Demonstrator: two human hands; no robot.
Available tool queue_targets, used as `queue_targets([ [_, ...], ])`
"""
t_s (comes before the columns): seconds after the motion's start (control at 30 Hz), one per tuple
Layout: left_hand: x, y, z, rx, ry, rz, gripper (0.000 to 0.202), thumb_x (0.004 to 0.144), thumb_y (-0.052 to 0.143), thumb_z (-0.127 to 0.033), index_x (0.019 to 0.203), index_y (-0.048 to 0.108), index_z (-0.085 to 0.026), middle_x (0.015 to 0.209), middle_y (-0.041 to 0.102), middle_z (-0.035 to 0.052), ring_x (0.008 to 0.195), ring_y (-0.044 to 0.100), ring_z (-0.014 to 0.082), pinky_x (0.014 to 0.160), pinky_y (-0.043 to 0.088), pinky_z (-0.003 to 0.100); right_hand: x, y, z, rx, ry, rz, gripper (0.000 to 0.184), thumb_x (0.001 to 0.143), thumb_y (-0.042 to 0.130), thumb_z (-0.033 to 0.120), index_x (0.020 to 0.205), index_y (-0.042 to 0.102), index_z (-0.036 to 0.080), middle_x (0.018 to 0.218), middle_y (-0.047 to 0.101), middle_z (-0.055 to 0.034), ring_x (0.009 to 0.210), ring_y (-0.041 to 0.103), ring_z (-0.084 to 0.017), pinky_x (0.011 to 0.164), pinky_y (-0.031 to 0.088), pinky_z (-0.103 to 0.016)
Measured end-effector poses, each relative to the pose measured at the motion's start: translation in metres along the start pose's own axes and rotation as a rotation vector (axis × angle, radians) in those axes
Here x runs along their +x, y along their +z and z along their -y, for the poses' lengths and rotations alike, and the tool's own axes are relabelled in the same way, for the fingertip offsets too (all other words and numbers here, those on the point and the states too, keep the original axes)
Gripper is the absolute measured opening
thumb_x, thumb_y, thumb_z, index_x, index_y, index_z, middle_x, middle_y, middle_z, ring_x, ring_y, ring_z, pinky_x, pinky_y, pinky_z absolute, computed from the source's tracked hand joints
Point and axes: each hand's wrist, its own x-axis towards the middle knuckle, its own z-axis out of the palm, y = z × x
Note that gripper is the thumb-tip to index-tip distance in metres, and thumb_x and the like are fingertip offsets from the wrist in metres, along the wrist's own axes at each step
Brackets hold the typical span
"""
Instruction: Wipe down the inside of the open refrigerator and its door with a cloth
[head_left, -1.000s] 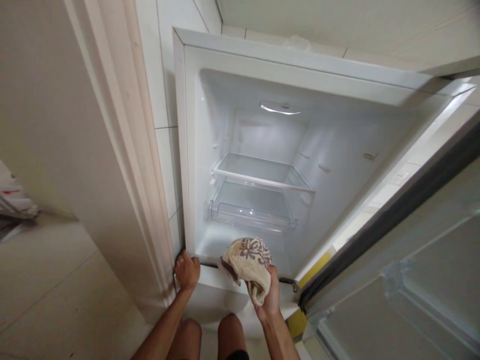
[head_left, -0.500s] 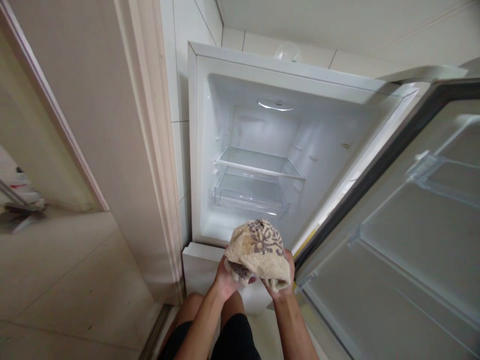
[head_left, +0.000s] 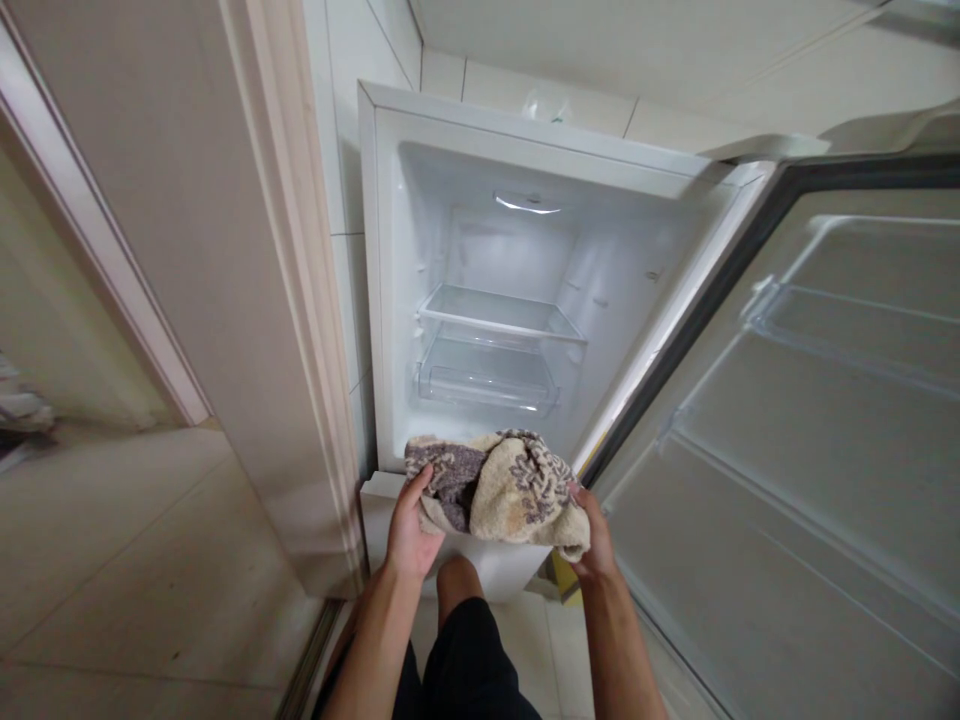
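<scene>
A crumpled beige cloth (head_left: 517, 495) with a dark purple floral pattern is stretched between my two hands. My left hand (head_left: 412, 525) grips its left end, thumb on top and the fingers hidden behind the fabric. Its right end is held by my right hand (head_left: 594, 530), whose fingers are partly covered by the cloth. The cloth hangs in front of the open fridge (head_left: 390, 300), above its lower white front. Inside the fridge are a glass shelf (head_left: 502, 310) and a clear drawer (head_left: 487, 388) below it.
The fridge door (head_left: 825, 450), with clear racks, stands swung open on the right. A wooden door frame (head_left: 300, 300) rises close on the left, beside the tiled floor (head_left: 135, 560). A clear plastic bag (head_left: 546, 106) lies on top of the fridge.
My hands have moved apart, the left one leftward. The bunched cloth has spread wider between them, showing more of its purple side. The view has shifted slightly to the right.
</scene>
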Motion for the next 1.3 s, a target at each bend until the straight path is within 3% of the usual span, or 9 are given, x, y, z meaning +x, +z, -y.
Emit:
queue_targets([
  [0.2,-0.018,0.009,0.001,0.188,0.213,-0.103,0.048,0.062,0.087,-0.040,0.101,0.068,-0.019,0.097,0.079,0.0047,0.105,0.074,0.0248,0.096,0.058,0.037,-0.004,-0.004,-0.001,0.013,-0.043,-0.126,0.039,0.060,0.085,0.050,0.077,0.067,0.020,0.063,0.066,0.0041,0.055,0.060,-0.013,0.054,0.052,-0.025],
  [0.4,-0.023,0.005,-0.001,0.432,0.378,-0.124,0.037,0.073,0.079,-0.049,0.094,0.065,-0.021,0.098,0.077,0.0017,0.102,0.072,0.0158,0.091,0.055,0.023,-0.003,-0.003,0.008,-0.006,-0.050,-0.176,0.041,0.056,0.089,0.047,0.077,0.069,0.018,0.071,0.071,0.0025,0.063,0.062,-0.015,0.060,0.052,-0.025],
  [0.53,-0.021,0.005,-0.003,0.573,0.435,-0.106,0.040,0.081,0.072,-0.053,0.101,0.068,-0.019,0.102,0.077,0.0047,0.100,0.071,0.0173,0.088,0.053,0.023,0.000,0.003,0.015,-0.089,-0.077,-0.189,0.044,0.054,0.089,0.050,0.077,0.071,0.018,0.073,0.072,0.0011,0.065,0.062,-0.015,0.060,0.049,-0.025],
  [0.63,-0.012,0.002,-0.005,0.787,0.528,-0.069,0.036,0.087,0.064,-0.052,0.100,0.072,-0.019,0.097,0.078,0.0067,0.098,0.071,0.0215,0.089,0.053,0.028,0.003,0.006,0.020,-0.223,-0.167,-0.204,0.040,0.056,0.086,0.051,0.071,0.068,0.018,0.068,0.067,0.0026,0.062,0.057,-0.014,0.059,0.046,-0.024],
  [0.73,0.003,-0.003,-0.012,1.085,0.635,-0.019,0.030,0.091,0.058,-0.040,0.106,0.074,-0.020,0.107,0.078,0.0098,0.106,0.070,0.0271,0.095,0.052,0.035,0.010,0.006,0.028,-0.398,-0.181,-0.167,0.042,0.062,0.081,0.057,0.066,0.064,0.019,0.060,0.060,0.0041,0.056,0.049,-0.012,0.056,0.040,-0.024],
  [0.93,0.028,-0.001,-0.031,1.509,0.695,0.019,0.036,0.089,0.057,-0.022,0.122,0.072,-0.022,0.106,0.079,0.0131,0.099,0.072,0.0309,0.096,0.050,0.042,0.035,0.015,0.054,-1.010,-0.353,-0.109,0.047,0.078,0.063,0.063,0.063,0.066,0.019,0.059,0.060,0.0004,0.063,0.050,-0.016,0.059,0.035,-0.027],
  [1.07,0.030,0.008,-0.033,1.329,0.657,0.034,0.030,0.093,0.054,-0.035,0.109,0.073,-0.018,0.098,0.077,0.0111,0.095,0.071,0.0278,0.091,0.051,0.037,0.038,0.033,0.054,-1.080,-0.421,-0.119,0.048,0.081,0.056,0.064,0.064,0.065,0.019,0.062,0.061,-0.0006,0.066,0.052,-0.017,0.063,0.035,-0.028],
  [1.17,0.020,0.018,-0.015,1.030,0.556,0.031,0.035,0.093,0.054,-0.046,0.100,0.071,-0.017,0.095,0.076,0.0082,0.094,0.068,0.0237,0.089,0.051,0.032,0.033,0.047,0.037,-1.001,-0.421,-0.107,0.047,0.081,0.056,0.063,0.063,0.063,0.020,0.061,0.060,0.0000,0.065,0.051,-0.017,0.063,0.036,-0.029],
  [1.3,-0.002,0.027,0.026,0.652,0.386,0.061,0.050,0.090,0.061,-0.053,0.125,0.065,-0.017,0.128,0.070,0.0112,0.123,0.063,0.0247,0.107,0.046,0.033,0.022,0.062,0.002,-0.841,-0.417,-0.027,0.041,0.086,0.057,0.057,0.086,0.072,0.019,0.084,0.072,-0.0029,0.080,0.061,-0.020,0.077,0.046,-0.031],
])
